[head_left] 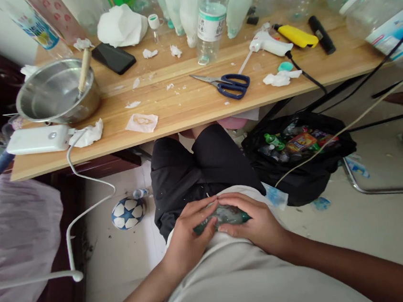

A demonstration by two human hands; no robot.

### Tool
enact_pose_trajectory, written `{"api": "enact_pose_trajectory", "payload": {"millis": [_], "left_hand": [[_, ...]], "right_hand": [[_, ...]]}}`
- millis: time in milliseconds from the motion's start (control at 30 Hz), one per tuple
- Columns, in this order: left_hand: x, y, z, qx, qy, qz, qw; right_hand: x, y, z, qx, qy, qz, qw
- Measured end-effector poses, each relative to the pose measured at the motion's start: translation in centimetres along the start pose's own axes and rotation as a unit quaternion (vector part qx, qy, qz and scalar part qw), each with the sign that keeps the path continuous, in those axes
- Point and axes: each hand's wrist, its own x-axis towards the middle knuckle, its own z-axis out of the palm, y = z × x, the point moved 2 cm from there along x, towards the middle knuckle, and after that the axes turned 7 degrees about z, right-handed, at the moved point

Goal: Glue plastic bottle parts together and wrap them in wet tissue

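Note:
Low against my shirt, above my lap, both hands grip a small rounded, greenish, see-through piece [230, 214] that looks like plastic with a whitish patch. My left hand [197, 224] wraps its left end, thumb along the near side. Around the right end curves my right hand [253, 215], its fingertips meeting those of the left over the top. Fingers hide much of the piece, so its exact kind is unclear. On the table ahead lie blue-handled scissors [232, 85], a white glue gun [271, 42] and a clear labelled bottle [210, 27].
A steel bowl [64, 112] with a wooden-handled tool, a black phone [114, 57] and a white power bank [38, 140] sit on the table's left. Several bottles line the back. A black rubbish bag [301, 174] and a ball [128, 213] are on the floor.

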Motion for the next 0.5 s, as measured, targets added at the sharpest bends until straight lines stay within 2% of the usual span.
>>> {"api": "enact_pose_trajectory", "payload": {"millis": [100, 333, 500], "left_hand": [[-0.2, 0.0, 0.3, 0.016, 0.013, 0.018, 1.0], [-0.6, 0.0, 0.1, 0.061, -0.027, 0.029, 0.997], [-0.5, 0.0, 0.2, 0.087, -0.027, 0.03, 0.995]], "right_hand": [[0.3, 0.1, 0.0, -0.005, 0.008, 0.008, 1.0], [1.1, -0.3, -0.2, -0.006, -0.016, 0.03, 0.999], [1.4, -0.5, -0.1, 0.0, 0.028, 0.061, 0.998]]}}
